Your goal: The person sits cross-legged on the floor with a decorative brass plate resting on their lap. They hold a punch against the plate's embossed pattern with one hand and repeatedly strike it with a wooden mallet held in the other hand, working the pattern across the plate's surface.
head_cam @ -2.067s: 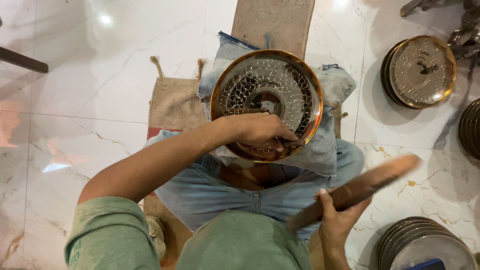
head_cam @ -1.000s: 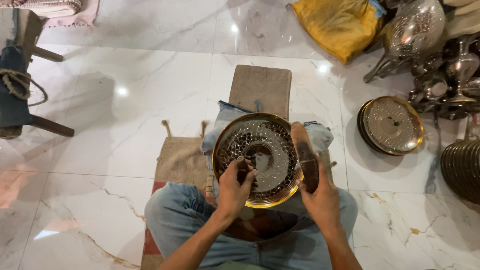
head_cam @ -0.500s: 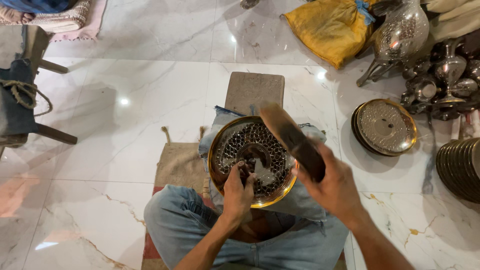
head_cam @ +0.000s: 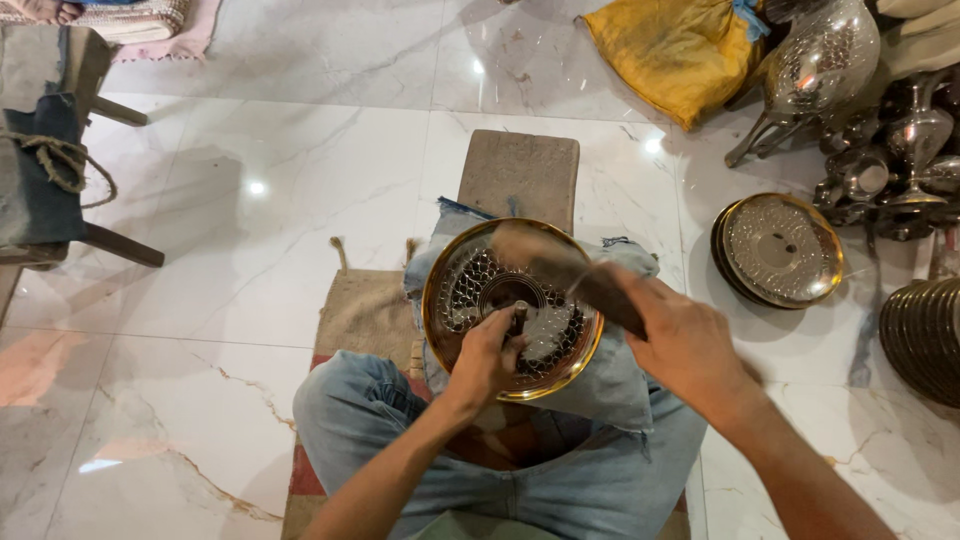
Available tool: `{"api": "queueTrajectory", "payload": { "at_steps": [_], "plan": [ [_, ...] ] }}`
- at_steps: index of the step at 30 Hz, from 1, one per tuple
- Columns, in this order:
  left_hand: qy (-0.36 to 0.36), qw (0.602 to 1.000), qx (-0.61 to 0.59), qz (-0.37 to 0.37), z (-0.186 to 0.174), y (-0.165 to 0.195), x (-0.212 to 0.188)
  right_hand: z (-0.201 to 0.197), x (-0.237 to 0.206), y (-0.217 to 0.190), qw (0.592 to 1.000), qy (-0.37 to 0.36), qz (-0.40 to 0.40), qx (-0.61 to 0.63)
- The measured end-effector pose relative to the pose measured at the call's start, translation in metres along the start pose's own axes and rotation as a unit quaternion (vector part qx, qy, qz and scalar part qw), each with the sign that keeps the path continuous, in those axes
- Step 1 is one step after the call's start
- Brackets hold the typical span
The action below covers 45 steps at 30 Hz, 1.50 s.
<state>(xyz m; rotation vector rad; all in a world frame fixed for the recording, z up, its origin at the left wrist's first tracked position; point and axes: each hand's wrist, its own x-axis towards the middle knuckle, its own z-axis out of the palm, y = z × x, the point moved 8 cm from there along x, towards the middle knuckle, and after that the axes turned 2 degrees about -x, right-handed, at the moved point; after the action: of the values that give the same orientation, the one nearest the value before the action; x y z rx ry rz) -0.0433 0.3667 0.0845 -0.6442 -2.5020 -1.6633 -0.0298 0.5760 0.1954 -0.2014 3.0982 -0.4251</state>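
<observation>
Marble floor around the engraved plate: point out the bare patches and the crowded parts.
Bare marble floor lies between the wooden stool and the block, and again lower left beside the burlap mat. The right is crowded: plate stack, metal vessels, yellow sack.

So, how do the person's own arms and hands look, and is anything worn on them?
Both forearms are bare in this view, with no sleeve showing. The left hand and the right hand wear no gloves, and I see no ring, watch or bracelet. The right hand is a little blurred, so small details there cannot be told.
</observation>
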Motion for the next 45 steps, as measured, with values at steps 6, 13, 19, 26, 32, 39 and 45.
{"api": "queueTrajectory", "payload": {
  "at_steps": [6, 13, 19, 26, 32, 39, 45],
  "plan": [
    [-0.196, 0.980, -0.038, -0.025, 0.026, -0.015, 0.019, 0.029, -0.044, 0.050, 0.976, 0.058, 0.181, 0.106],
    [-0.372, 0.919, -0.008, 0.130, 0.048, -0.002, 0.029, 0.110, -0.139, 0.071, 0.914, 0.084, 0.344, 0.197],
    [-0.474, 0.868, -0.037, 0.143, 0.067, 0.004, 0.034, 0.163, -0.190, 0.055, 0.906, 0.078, 0.389, 0.149],
    [-0.445, 0.891, 0.003, 0.089, 0.055, -0.001, 0.041, 0.182, -0.197, 0.066, 0.884, 0.091, 0.388, 0.244],
    [-0.478, 0.873, 0.007, 0.091, 0.065, -0.008, 0.041, 0.150, -0.183, 0.067, 0.817, 0.290, 0.321, 0.380],
    [-0.474, 0.881, 0.007, 0.012, 0.064, -0.019, 0.032, 0.125, -0.143, 0.067, 0.898, 0.157, 0.296, 0.285],
    [-0.268, 0.961, -0.028, 0.056, 0.023, -0.007, 0.030, 0.086, -0.089, 0.074, 0.957, 0.053, 0.232, 0.165]
  ]
}}
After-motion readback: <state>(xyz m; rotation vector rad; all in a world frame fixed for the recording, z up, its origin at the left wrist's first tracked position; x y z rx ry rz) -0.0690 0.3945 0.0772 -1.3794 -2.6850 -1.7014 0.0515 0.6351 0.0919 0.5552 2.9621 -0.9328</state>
